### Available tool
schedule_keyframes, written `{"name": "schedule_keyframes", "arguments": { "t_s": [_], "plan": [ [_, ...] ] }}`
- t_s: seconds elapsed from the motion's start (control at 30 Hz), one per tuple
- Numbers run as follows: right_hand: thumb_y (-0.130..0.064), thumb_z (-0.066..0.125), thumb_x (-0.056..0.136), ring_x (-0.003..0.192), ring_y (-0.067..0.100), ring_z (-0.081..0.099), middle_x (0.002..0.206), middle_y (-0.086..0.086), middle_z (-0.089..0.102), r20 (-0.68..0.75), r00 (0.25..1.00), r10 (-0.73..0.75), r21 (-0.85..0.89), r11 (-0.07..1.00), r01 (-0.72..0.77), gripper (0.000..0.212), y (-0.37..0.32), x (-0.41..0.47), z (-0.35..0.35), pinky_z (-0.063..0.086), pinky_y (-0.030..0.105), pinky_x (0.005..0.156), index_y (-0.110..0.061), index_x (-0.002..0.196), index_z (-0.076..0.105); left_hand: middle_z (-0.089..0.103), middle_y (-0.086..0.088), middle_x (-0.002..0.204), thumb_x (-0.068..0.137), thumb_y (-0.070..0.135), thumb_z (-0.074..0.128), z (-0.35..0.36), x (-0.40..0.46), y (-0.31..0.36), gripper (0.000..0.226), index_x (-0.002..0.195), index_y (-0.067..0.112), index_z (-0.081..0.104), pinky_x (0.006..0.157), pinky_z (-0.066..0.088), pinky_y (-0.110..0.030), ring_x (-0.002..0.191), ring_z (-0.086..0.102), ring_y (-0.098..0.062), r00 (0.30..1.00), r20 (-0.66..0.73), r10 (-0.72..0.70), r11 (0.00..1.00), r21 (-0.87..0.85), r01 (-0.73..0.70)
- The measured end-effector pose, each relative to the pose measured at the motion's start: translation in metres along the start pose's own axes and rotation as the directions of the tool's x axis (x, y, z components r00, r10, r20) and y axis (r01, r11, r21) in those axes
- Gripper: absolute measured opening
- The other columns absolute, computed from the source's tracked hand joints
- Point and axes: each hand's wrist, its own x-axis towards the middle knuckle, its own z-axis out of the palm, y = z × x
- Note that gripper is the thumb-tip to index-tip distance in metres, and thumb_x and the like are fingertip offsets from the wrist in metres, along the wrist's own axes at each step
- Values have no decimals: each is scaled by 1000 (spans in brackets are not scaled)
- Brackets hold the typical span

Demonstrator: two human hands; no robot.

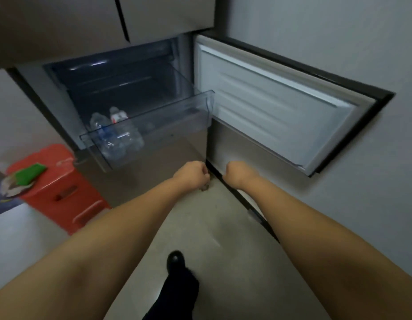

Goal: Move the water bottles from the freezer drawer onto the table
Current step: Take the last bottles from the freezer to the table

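At the bottom of the frame a dark shoe [175,259] and trouser leg stand on the pale floor [223,262], the leg cut off by the lower edge. Two bare forearms reach up from the lower corners to the middle of the picture. The left hand [191,173] and the right hand [238,174] are both curled into fists with nothing in them, side by side but apart, in front of the fridge's lower panel and below the drawer. The fingers are turned away, so only the backs of the hands show.

Left of the arms sits a red plastic stool [59,188] with a green item [30,173] on top; what that is stays unclear, and a patterned thing at the left edge is cut off.

Above the hands, the clear freezer drawer [154,125] is pulled out. The water bottles [115,130] lie at its left end, two clear plastic ones close together, caps pointing to the back, seen partly through the drawer's front wall. One carries a red and white label, the other a touch of blue; the writing is too blurred to read. To the right the freezer door [276,107] stands swung open, its white ribbed liner showing. The dark compartment [121,82] behind the drawer shows only faint shelf lines.
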Motion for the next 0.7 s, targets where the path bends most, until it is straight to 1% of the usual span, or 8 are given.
{"name": "schedule_keyframes", "arguments": {
  "t_s": [0.07, 0.2, 0.3, 0.37, 0.47, 0.53, 0.6, 0.7],
  "plan": [
    [-25, 48, 92, 103, 32, 61, 113, 16, 64, -45, 997, -58, 10, 998, 58, 28, -28, 26, -10, 47, 32, 81, -8, 106, 64, 68, -11, 110, 88, 22, 55, -16, 18, -11, 20, 100, 11, 66, 86, 49, -33, 103, 61, -28, 999, -46, -11, 999, -31, 10],
    [-24, 48, 92, 97, 32, 63, 106, 13, 66, -179, 973, -147, 26, 988, 154, 24, -76, 73, -39, 42, 30, 69, -11, 102, 65, 68, -13, 109, 89, 20, 54, -60, 61, -29, 21, 100, 8, 67, 82, 47, -33, 102, 62, -29, 988, -156, 11, 994, -102, -27],
    [-21, 47, 91, 94, 34, 63, 100, 15, 67, -289, 941, -174, 46, 980, 195, 21, -112, 108, -68, 39, 30, 64, -9, 93, 65, 70, -15, 102, 90, 18, 53, -106, 93, -45, 20, 97, 7, 69, 74, 43, -29, 98, 63, -30, 978, -206, 14, 986, -160, -48],
    [-20, 46, 91, 96, 36, 62, 101, 18, 67, -361, 913, -190, 50, 974, 222, 23, -141, 135, -89, 39, 32, 66, -7, 94, 64, 71, -16, 99, 89, 16, 54, -142, 113, -61, 20, 94, 6, 70, 76, 45, -30, 96, 65, -30, 967, -253, 0, 981, -190, -49],
    [-22, 45, 91, 99, 37, 62, 106, 19, 68, -455, 866, -209, 46, 965, 257, 26, -176, 162, -106, 46, 35, 73, -10, 100, 66, 71, -14, 103, 88, 13, 52, -178, 127, -86, 22, 98, 7, 71, 82, 47, -29, 99, 64, -28, 950, -310, -45, 970, -243, -33],
    [-23, 43, 92, 98, 36, 62, 105, 16, 69, -440, 867, -236, 63, 954, 292, 27, -206, 181, -108, 45, 34, 71, -14, 102, 67, 71, -12, 102, 88, 13, 52, -195, 133, -112, 22, 99, 9, 70, 84, 48, -30, 98, 64, -27, 942, -318, -104, 960, -279, 12],
    [-23, 42, 94, 96, 35, 62, 104, 14, 69, -382, 883, -274, 63, 945, 320, 28, -232, 197, -103, 41, 32, 67, -15, 104, 66, 71, -11, 99, 88, 12, 51, -204, 137, -141, 21, 97, 9, 70, 85, 51, -33, 96, 65, -28, 933, -309, -184, 942, -326, 77],
    [-24, 43, 94, 102, 33, 61, 113, 13, 66, -189, 930, -315, 19, 946, 324, 28, -262, 219, -88, 43, 31, 72, -14, 111, 63, 70, -14, 105, 90, 12, 49, -207, 138, -181, 24, 102, 6, 68, 85, 50, -33, 101, 63, -30, 892, -302, -336, 906, -362, 219]
  ]
}}
